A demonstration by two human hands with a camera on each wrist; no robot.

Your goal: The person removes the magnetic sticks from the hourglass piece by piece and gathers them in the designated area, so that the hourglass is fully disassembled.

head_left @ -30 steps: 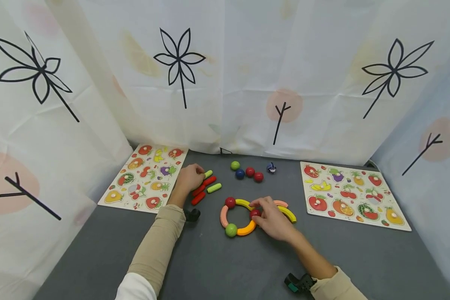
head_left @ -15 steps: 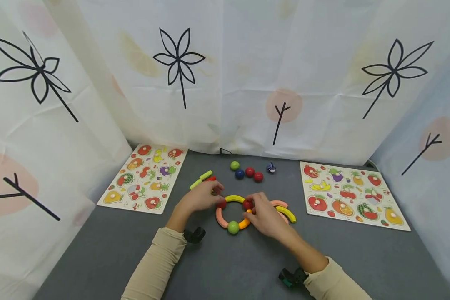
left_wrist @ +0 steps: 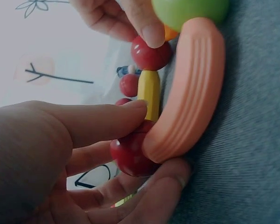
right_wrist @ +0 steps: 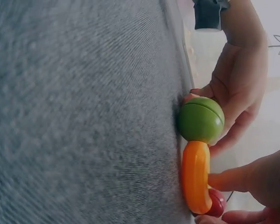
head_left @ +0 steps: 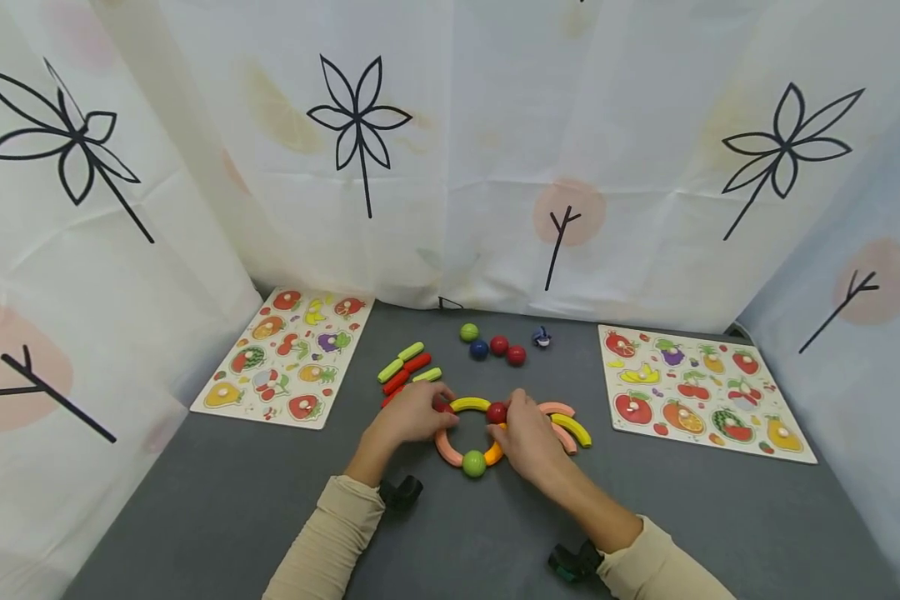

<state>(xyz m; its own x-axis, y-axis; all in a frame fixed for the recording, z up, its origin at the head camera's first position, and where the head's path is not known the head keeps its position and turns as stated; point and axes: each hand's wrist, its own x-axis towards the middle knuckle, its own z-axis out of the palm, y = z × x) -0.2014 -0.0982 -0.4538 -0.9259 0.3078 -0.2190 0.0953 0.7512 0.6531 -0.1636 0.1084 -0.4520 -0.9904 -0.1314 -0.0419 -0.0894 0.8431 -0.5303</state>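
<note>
A ring of toy pieces lies on the dark grey table. It has a yellow curved piece point(head_left: 470, 404) at the back, a salmon curved piece point(left_wrist: 191, 93) at the left, a green ball point(head_left: 474, 463) in front and an orange curved piece point(right_wrist: 196, 175) at the right. My left hand point(head_left: 411, 417) pinches the ring's left red ball point(left_wrist: 130, 156) between thumb and fingers, mostly hidden in the head view. With thumb and fingers, my right hand point(head_left: 536, 442) holds the right red ball point(head_left: 497, 412); its thumb is also close against the orange piece.
Red sticks point(head_left: 417, 362) and light green sticks point(head_left: 411, 351) lie left of the ring. Loose salmon and yellow curved pieces point(head_left: 572, 430) lie right. Behind are a blue ball point(head_left: 479, 349), several other balls and a small blue-white object point(head_left: 542, 337). Fruit boards point(head_left: 300, 333) point(head_left: 701, 375) flank these.
My left hand has come from the sticks, rightward and nearer, to the left red ball. The ring's red balls and yellow piece have shifted left; the green ball has moved slightly right.
</note>
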